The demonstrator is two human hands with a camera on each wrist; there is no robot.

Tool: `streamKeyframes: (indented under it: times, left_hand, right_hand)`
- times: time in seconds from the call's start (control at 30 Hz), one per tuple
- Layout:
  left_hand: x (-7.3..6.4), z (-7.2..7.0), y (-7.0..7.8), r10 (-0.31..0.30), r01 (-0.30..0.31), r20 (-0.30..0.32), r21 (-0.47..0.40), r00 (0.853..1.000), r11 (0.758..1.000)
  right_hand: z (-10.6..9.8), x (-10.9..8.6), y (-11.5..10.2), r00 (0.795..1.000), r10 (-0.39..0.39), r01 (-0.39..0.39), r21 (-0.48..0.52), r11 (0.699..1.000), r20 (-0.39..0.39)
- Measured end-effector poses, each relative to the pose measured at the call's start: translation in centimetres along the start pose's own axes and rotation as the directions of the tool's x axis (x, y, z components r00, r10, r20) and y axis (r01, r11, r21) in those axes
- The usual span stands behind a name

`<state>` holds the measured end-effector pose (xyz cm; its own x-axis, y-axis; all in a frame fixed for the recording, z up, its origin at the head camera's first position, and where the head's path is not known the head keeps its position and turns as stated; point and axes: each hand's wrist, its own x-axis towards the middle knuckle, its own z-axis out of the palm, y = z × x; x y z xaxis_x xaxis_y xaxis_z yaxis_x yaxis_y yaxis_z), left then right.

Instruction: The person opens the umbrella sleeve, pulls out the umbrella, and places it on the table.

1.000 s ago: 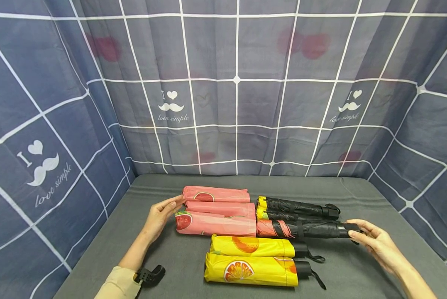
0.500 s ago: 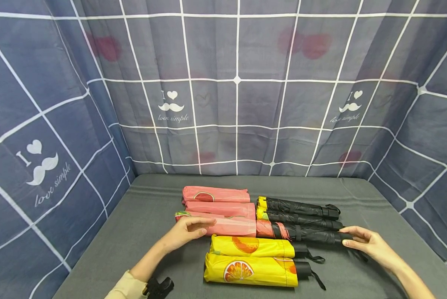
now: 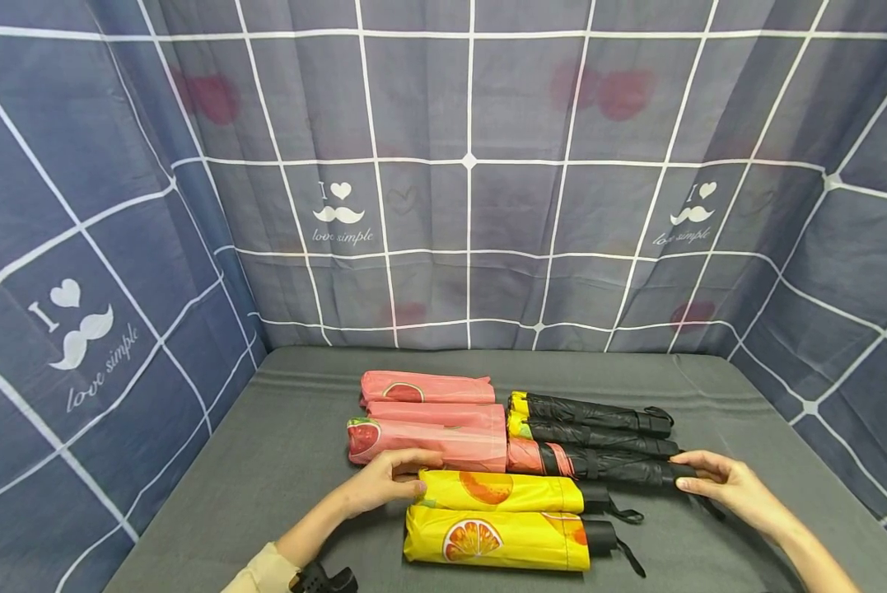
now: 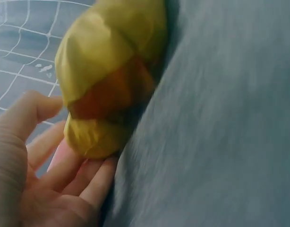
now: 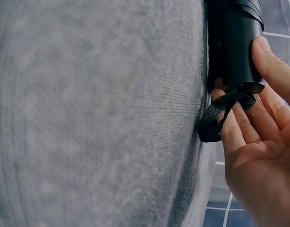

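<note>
desk: a grey cloth-covered desk [image 3: 295, 395], its far edge at the foot of a blue-grey fabric curtain [image 3: 428, 206] with a white grid and moustache prints.
right grip: the right hand [image 3: 739, 490], on the desk's right-hand side, holds the handle end of a long folded umbrella of black and red-pink fabric [image 3: 624, 467] between thumb and fingers; a black woven strap loop [image 5: 211, 125] hangs from the tip beside the fingers.
held umbrella: it lies roughly parallel to the far edge, right of the desk's middle, its left end meeting a pink watermelon-print fabric bundle [image 3: 436, 445]; whether it goes inside cannot be told.
left grip: the left hand [image 3: 376, 486], left of the desk's middle, is wide and loose, fingers spread from the thumb, at the left end of a yellow cylindrical fabric umbrella with orange-fruit print and black handle [image 3: 525, 492].
near yellow: a second yellow orange-slice-print umbrella [image 3: 532, 541] lies just beside that one, further from the far edge.
pink stack: two more pink fabric bundles [image 3: 443, 389] lie beyond the first, toward the far edge.
black pair: two slim black folded umbrellas with yellow left ends [image 3: 591, 412] lie beyond the held umbrella.
</note>
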<state>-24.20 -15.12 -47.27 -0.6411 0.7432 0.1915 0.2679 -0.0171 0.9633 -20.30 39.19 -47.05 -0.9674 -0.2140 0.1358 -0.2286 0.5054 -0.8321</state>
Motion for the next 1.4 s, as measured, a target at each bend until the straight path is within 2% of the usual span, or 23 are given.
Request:
streamKeyframes:
  times: [0.13,0.33,0.47,0.57,0.63,0.73,0.8,0.83,0.9,1.0,1.13,1.23,1.4]
  left_hand:
    - [0.1,0.3,-0.4,-0.038,0.04,0.027,-0.054,0.999,0.998]
    - [0.4,0.5,-0.8,-0.032,0.036,0.078,-0.05,0.996,0.998]
    - [0.6,0.5,-1.0,-0.032,0.031,0.093,0.009,0.995,0.999]
    - [0.7,0.6,-0.9,-0.051,0.04,0.075,0.136,0.996,0.99]
    - [0.9,0.6,-0.5,-0.068,0.05,0.056,0.268,0.996,0.962]
    - [1.2,0.7,0.0,-0.067,0.041,0.039,0.463,0.997,0.885]
    - [1.3,0.8,0.1,-0.058,0.035,0.027,0.537,0.998,0.843]
    - [1.4,0.9,0.1,-0.052,0.033,0.02,0.554,0.998,0.832]
    - [1.4,1.0,-0.1,-0.028,0.025,-0.003,0.562,1.0,0.827]
    - [1.5,1.4,-0.5,0.01,0.019,-0.051,0.525,0.999,0.851]
    - [1.3,2.3,0.6,0.047,0.011,-0.119,0.447,0.992,0.894]
    - [1.3,2.8,1.9,0.05,0.012,-0.154,0.378,0.987,0.926]
    - [1.5,3.0,2.4,0.048,0.007,-0.201,0.261,0.978,0.965]
  right_hand:
    - [0.1,0.0,0.1,1.0,-0.004,0.004,0.002,1.0,0.001]
    - [0.1,-0.1,0.2,1.0,-0.007,0.007,0.012,1.0,-0.002]
    - [0.2,-0.1,0.4,1.0,0.004,-0.004,0.017,1.0,0.002]
    - [0.2,-0.2,0.4,1.0,0.014,-0.014,0.024,1.0,0.006]
    - [0.2,-0.2,0.4,1.0,0.019,-0.02,0.029,0.999,0.008]
    - [0.2,-0.1,0.4,0.999,0.033,-0.034,0.027,0.999,0.011]
    - [0.2,-0.1,0.3,0.999,0.042,-0.042,0.016,0.999,0.012]
    - [0.2,-0.1,0.3,0.999,0.045,-0.045,0.01,0.999,0.012]
    - [0.2,-0.1,0.3,0.998,0.055,-0.055,-0.01,0.998,0.008]
    - [0.3,-0.1,0.3,0.998,0.065,-0.065,-0.05,0.997,0.001]
    - [0.2,-0.1,0.3,0.996,0.085,-0.086,-0.066,0.994,-0.005]
    - [0.1,-0.1,0.1,0.995,0.095,-0.096,-0.072,0.993,-0.015]
    - [-0.3,-0.2,-0.5,0.996,0.085,-0.088,-0.102,0.991,-0.026]
